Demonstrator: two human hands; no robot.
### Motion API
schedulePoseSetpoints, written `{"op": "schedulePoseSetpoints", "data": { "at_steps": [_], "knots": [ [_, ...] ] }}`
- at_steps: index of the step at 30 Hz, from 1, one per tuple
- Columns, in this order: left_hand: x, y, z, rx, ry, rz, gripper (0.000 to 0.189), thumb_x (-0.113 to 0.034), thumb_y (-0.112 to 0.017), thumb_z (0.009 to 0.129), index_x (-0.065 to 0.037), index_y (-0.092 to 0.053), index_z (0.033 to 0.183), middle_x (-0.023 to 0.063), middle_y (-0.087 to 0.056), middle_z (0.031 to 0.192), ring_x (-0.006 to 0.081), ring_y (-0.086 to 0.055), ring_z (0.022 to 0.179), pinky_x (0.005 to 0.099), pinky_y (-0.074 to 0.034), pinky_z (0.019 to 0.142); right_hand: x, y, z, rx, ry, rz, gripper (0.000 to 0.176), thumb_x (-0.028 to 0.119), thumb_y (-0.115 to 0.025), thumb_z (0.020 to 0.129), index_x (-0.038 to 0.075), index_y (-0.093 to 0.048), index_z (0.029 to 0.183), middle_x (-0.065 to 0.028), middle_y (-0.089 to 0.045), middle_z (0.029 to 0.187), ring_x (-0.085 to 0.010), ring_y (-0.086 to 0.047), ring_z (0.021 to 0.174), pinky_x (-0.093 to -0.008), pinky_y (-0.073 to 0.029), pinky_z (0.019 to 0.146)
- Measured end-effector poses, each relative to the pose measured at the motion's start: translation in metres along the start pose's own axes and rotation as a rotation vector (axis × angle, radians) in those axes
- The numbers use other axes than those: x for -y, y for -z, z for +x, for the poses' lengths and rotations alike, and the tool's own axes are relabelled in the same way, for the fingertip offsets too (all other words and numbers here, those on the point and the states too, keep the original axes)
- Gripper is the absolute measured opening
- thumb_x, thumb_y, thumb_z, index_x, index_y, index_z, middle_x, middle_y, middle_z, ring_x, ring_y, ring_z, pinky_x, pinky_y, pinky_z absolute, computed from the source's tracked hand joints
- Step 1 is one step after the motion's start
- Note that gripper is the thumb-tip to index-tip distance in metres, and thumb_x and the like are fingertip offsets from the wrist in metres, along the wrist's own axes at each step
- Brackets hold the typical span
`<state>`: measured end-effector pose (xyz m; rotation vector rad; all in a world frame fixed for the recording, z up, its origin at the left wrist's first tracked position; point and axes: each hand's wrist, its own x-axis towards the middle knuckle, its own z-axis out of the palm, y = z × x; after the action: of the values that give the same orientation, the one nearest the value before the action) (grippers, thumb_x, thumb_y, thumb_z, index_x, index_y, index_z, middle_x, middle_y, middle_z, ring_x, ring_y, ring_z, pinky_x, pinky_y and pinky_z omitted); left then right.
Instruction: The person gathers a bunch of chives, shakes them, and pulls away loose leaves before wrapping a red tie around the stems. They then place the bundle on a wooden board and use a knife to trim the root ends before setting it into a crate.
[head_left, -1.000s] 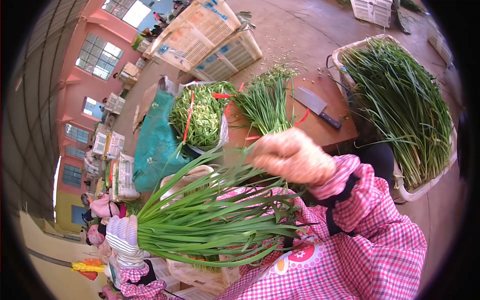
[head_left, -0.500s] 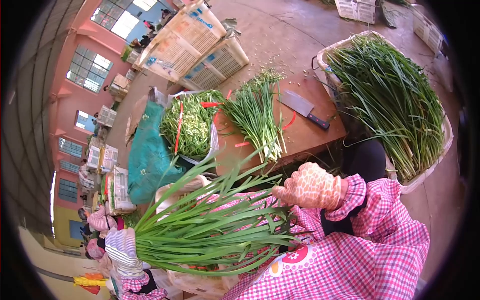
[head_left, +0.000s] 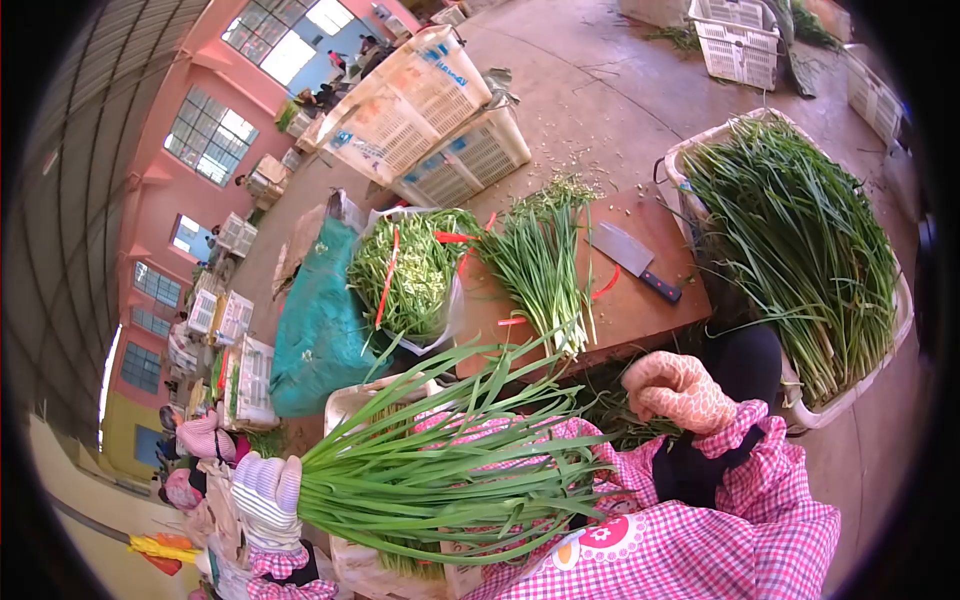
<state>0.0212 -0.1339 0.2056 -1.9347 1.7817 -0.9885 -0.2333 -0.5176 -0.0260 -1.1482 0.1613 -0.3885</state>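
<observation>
My left hand, in a striped glove, grips the stem end of a large bunch of long green leaves that fans out across my lap. My right hand, in a patterned orange-and-white glove, is raised to the right of the leaf tips, its fingers curled; what it holds, if anything, is hidden. On the brown board lie a smaller green bunch and a knife with a dark handle. Red strips lie beside them.
A crate of long greens stands at the right. Left of the board are a bag of trimmings and a teal sack. Stacked white crates stand beyond. A co-worker is at the far left.
My right hand has moved right, away from the leaf tips. My left hand still grips the bunch. The whole view has shifted, so the surroundings appear lower and further right.
</observation>
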Motion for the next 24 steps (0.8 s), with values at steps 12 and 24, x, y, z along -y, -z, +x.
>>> {"op": "schedulePoseSetpoints", "data": {
  "at_steps": [12, 24],
  "knots": [
    [-0.006, 0.004, 0.006, 0.068, -0.023, -0.009, 0.044, -0.014, -0.064, 0.068, -0.009, -0.055, 0.11, 0.0082, -0.054, 0.085, 0.0264, -0.058, 0.076, 0.0497, -0.048, 0.081, 0.042, -0.081, 0.079, 0.264, 0.757, -1.116, 0.022, 0.021, -0.064, 0.082, 0.011, -0.061, 0.101, -0.0079, -0.06, 0.064, -0.0294, -0.062, 0.058, -0.0417, -0.048, 0.05],
    [-0.007, -0.03, -0.013, -0.025, 0.072, -0.004, 0.04, -0.017, -0.067, 0.073, -0.002, -0.058, 0.109, 0.0124, -0.057, 0.089, 0.0321, -0.057, 0.081, 0.0484, -0.048, 0.079, 0.047, -0.085, 0.073, 0.249, 0.5, -0.602, 0.007, 0.013, -0.061, 0.084, 0.008, -0.062, 0.089, -0.0114, -0.063, 0.073, -0.0327, -0.062, 0.066, -0.0394, -0.05, 0.062]
  ]
}}
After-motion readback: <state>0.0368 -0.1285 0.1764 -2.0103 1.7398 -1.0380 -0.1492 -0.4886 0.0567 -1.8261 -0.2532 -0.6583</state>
